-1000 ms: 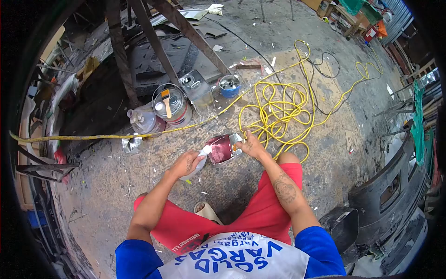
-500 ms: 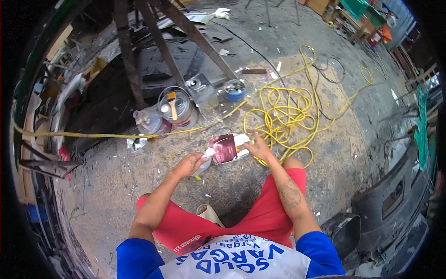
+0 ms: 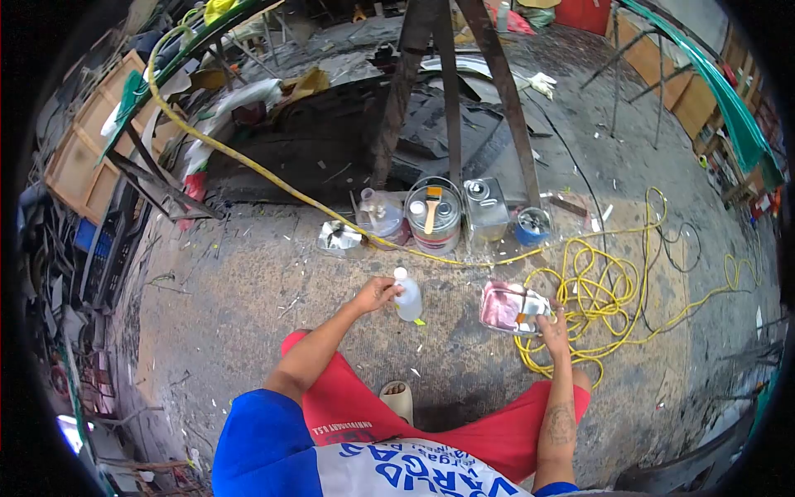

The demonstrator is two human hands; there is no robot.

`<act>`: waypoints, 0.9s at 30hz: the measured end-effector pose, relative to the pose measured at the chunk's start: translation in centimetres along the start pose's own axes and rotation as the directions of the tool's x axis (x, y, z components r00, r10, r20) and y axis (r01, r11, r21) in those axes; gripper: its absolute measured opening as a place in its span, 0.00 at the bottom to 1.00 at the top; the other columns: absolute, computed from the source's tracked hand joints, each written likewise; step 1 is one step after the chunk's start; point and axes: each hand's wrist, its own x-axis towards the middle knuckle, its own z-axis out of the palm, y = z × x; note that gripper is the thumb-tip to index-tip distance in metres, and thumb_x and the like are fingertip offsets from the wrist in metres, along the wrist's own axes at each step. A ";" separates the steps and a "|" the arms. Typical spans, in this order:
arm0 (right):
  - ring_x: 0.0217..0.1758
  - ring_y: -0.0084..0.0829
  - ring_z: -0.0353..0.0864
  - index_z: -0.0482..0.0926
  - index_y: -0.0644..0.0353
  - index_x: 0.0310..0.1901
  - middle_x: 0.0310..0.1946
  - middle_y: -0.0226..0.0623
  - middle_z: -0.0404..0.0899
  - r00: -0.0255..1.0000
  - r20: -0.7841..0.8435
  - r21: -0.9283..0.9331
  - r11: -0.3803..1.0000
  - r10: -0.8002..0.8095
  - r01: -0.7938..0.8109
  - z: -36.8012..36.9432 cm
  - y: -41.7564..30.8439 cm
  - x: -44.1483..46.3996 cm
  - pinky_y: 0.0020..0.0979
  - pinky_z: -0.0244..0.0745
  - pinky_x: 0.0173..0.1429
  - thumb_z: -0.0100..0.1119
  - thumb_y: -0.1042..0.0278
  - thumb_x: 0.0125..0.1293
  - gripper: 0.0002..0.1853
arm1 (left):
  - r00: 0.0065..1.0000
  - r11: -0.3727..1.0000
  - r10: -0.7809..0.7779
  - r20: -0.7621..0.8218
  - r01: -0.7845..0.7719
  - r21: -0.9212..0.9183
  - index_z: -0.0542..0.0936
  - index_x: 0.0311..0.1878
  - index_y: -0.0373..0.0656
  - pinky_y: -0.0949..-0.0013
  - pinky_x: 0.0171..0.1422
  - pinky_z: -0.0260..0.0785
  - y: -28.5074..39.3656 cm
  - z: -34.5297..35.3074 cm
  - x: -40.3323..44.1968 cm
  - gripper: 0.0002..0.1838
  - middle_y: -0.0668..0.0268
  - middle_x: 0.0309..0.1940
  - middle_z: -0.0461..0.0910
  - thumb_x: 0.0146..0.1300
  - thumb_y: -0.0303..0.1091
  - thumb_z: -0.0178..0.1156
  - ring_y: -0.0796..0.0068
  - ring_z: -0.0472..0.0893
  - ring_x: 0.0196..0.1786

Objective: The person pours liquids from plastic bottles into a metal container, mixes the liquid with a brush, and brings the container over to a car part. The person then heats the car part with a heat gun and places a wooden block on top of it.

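My left hand (image 3: pixel 378 293) is closed around the neck of a translucent white bottle (image 3: pixel 408 303) with a white cap. The bottle stands nearly upright over the floor; I cannot tell whether its base touches. To the right, my right hand (image 3: pixel 553 333) grips the right end of a shallow rectangular container (image 3: pixel 500 329). Pinkish-red liquid (image 3: pixel 499 305) covers its left part, and a white and orange patch (image 3: pixel 532 310) shows near my fingers. A small yellow-green scrap (image 3: pixel 419 322) lies by the bottle.
Ahead stand a jug (image 3: pixel 379 214), a metal can (image 3: pixel 436 238) with a paintbrush (image 3: pixel 432 209) across its top, a square tin (image 3: pixel 487 217) and a blue tub (image 3: pixel 532 225). A yellow hose (image 3: pixel 609 286) lies coiled at the right. Dark metal legs (image 3: pixel 451 99) rise behind.
My hands have moved apart. The bottle, earlier tilted against the container's left end, is now more upright and well to its left. The view has swung left.
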 end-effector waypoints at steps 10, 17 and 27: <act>0.28 0.29 0.78 0.60 0.57 0.61 0.35 0.39 0.75 0.999 -0.038 -0.208 0.978 0.016 -0.024 0.4 1.6 1.6 0.31 0.80 0.22 0.60 0.63 0.58 0.31 | 0.848 0.997 -0.035 -0.529 0.064 0.037 0.80 0.29 0.34 0.71 0.29 0.72 -6.8 -7.3 0.0 0.20 0.62 0.21 0.81 0.65 0.44 0.58 0.75 0.82 0.24; 0.17 0.23 0.72 0.60 0.60 0.60 0.22 0.33 0.73 0.999 -0.031 -0.133 0.991 -0.012 0.007 1.5 1.6 1.9 0.26 0.71 0.19 0.59 0.64 0.60 0.28 | 0.850 0.976 -0.215 -0.482 0.196 -0.091 0.80 0.27 0.35 0.72 0.26 0.73 -8.2 -13.5 -1.1 0.18 0.63 0.22 0.80 0.65 0.42 0.58 0.78 0.78 0.21; 0.29 0.30 0.78 0.58 0.54 0.63 0.35 0.40 0.74 0.996 -0.047 -0.206 0.975 0.075 -0.083 1.5 1.9 2.2 0.33 0.82 0.24 0.58 0.65 0.59 0.31 | 0.809 0.981 -0.193 -0.555 0.151 -0.122 0.80 0.35 0.33 0.73 0.31 0.76 -13.1 -16.2 -5.4 0.14 0.62 0.28 0.82 0.66 0.37 0.57 0.79 0.80 0.27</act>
